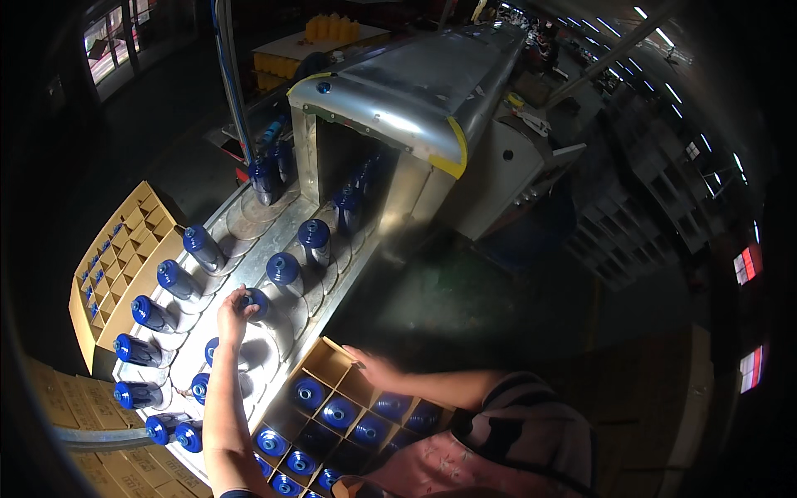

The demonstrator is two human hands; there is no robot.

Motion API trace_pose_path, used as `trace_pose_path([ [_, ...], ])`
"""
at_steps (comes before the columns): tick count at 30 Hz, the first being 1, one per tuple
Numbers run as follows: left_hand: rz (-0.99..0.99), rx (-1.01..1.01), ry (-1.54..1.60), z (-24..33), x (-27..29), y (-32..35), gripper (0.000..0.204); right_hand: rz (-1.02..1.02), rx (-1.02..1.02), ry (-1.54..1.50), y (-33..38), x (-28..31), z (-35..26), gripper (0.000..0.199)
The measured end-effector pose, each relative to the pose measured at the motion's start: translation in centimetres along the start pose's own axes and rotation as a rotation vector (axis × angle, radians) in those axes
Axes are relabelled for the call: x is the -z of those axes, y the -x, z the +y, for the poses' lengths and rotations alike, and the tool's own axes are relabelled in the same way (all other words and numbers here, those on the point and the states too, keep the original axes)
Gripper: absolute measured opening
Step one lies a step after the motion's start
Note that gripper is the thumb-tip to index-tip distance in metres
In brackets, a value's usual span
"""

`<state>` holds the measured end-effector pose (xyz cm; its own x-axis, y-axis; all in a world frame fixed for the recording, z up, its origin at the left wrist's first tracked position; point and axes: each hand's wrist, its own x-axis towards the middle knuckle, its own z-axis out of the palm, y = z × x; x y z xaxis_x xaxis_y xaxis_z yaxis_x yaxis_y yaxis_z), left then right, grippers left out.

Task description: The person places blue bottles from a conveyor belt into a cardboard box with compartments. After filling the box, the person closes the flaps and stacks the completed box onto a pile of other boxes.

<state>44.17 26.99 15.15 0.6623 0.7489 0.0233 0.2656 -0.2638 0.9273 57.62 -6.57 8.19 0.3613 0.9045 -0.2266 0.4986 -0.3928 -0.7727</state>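
Observation:
My left hand (234, 309) reaches over the conveyor, its fingers closed round the neck of a blue bottle (259, 308) that stands on it. At the far edge of a divided cardboard box (326, 341), my right hand (374, 368) grips the cardboard, its fingers partly hidden. Several blue bottles (339, 411) stand upright in the box's compartments; two compartments nearest my right hand hold none. On the conveyor, more blue bottles (314, 235) stand in rows on overlapping round plates (253, 207). My left forearm hides part of the nearer bottles.
A metal tunnel (390, 116) with yellow edging spans the conveyor ahead. Left of the belt sits another divided carton (133, 249) with small blue-topped things in some compartments. Yellow bottles (332, 29) stand on a table at the back. Stacked cartons (108, 448) lie at lower left.

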Motion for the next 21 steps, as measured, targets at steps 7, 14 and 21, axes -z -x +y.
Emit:
trace_pose_path([
  [7,0.063,-0.040,-0.310,1.8,-2.0,-0.3,0.037,-0.025,0.005,0.072,0.7,-0.3,0.1,0.071],
  [14,0.254,-0.176,-0.199,4.4,-3.1,7.1,0.056,0.083,0.093,0.130,2.4,-0.6,-0.2,0.069],
  [21,0.497,0.183,0.208,-0.5,2.0,34.7,0.030,0.060,0.043,0.142,4.7,-1.9,2.1,0.064],
])
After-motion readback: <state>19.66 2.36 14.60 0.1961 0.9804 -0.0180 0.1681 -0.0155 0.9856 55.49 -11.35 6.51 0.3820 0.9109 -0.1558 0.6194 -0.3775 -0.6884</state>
